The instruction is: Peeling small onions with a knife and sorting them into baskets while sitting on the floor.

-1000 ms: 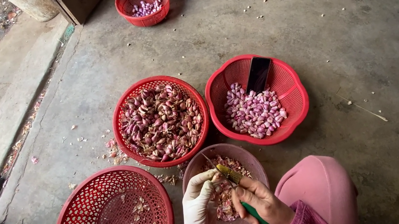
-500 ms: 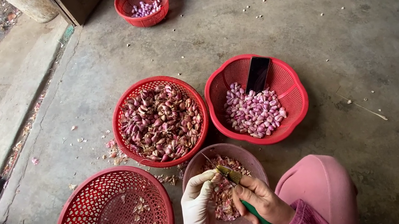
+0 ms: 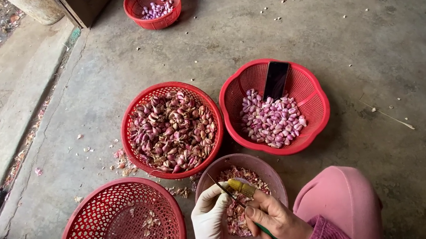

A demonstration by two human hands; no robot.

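Head view shows the gloved left hand (image 3: pixel 211 225) pinching a small shallot (image 3: pixel 231 197) while the bare right hand (image 3: pixel 274 219) grips a green-handled knife (image 3: pixel 253 214) against it, over a pink bowl (image 3: pixel 269 171) of peels, with a red basket (image 3: pixel 133 113) of unpeeled shallots just beyond.

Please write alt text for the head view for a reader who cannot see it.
A gloved left hand and a bare right hand with a knife peel a shallot over a bowl, amid red baskets of unpeeled and peeled shallots.
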